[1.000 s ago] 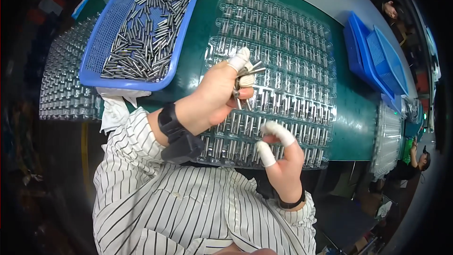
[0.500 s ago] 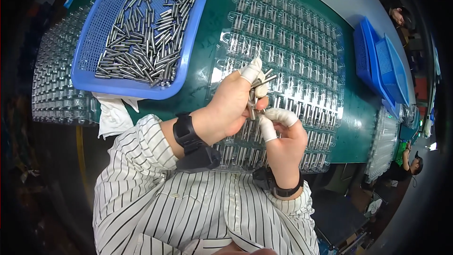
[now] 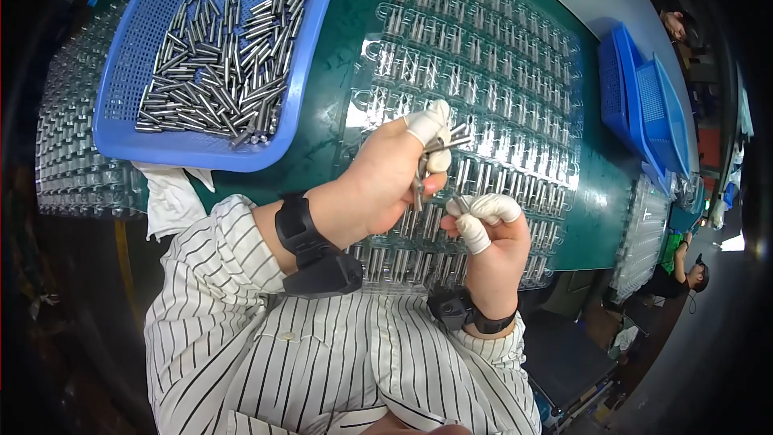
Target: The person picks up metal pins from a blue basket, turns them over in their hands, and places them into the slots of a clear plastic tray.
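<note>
My left hand (image 3: pixel 385 167), with white covers on thumb and fingertips, is closed around several short metal pins (image 3: pixel 460 142) that stick out between the fingers. Just to its right, my right hand (image 3: pixel 501 243) pinches a metal pin (image 3: pixel 461 205) between covered fingertips; most of that pin is hidden. Both hands are over a clear plastic tray (image 3: pixel 367 117) on the green table. Rows of metal pins (image 3: pixel 515 181) fill its slots, and my hands hide some of them. To the left, a blue perforated basket (image 3: pixel 197 159) holds a loose heap of similar pins (image 3: pixel 233 72).
Stacked clear trays (image 3: pixel 76 137) are at the far left, near a white cloth (image 3: pixel 171 197). Blue baskets (image 3: pixel 664 117) stand at the right beside more clear trays (image 3: pixel 642 229). Other people (image 3: pixel 675 278) are at the right edge.
My right hand has drawn apart from the left, down and slightly right, with a pin in its fingertips. The left hand keeps its bunch of pins. The whole view has shifted slightly.
</note>
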